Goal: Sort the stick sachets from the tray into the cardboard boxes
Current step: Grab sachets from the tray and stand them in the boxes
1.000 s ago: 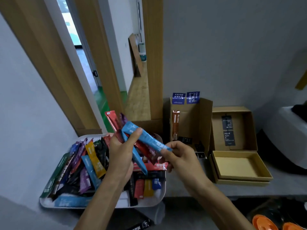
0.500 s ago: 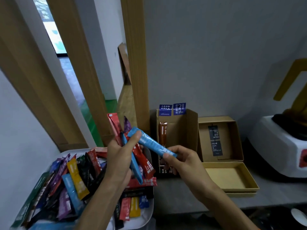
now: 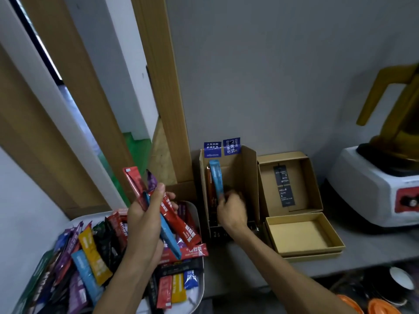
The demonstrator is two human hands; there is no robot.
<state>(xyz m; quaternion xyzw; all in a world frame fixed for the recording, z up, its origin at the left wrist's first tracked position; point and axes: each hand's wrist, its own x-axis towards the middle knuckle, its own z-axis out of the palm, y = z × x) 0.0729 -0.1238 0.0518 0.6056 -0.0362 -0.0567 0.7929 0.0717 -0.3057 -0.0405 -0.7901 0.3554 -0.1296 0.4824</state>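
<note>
While my right hand [image 3: 231, 210] pinches the lower end of a blue sachet [image 3: 216, 177], that stick stands upright inside the tall box [image 3: 248, 177] at centre frame, just beside a brown sachet [image 3: 209, 191]. My left hand [image 3: 142, 225] grips a bunch of sachets [image 3: 179, 220], red, blue and purple, above the tray [image 3: 198, 295] at lower left, heaped with more. The shallow box [image 3: 303, 236] lies open right of the tall one.

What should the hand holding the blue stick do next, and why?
Probably let go. The right hand holds the blue sachet upright inside the tall cardboard box, beside a brown sachet standing there. The left hand grips more sachets.
</note>
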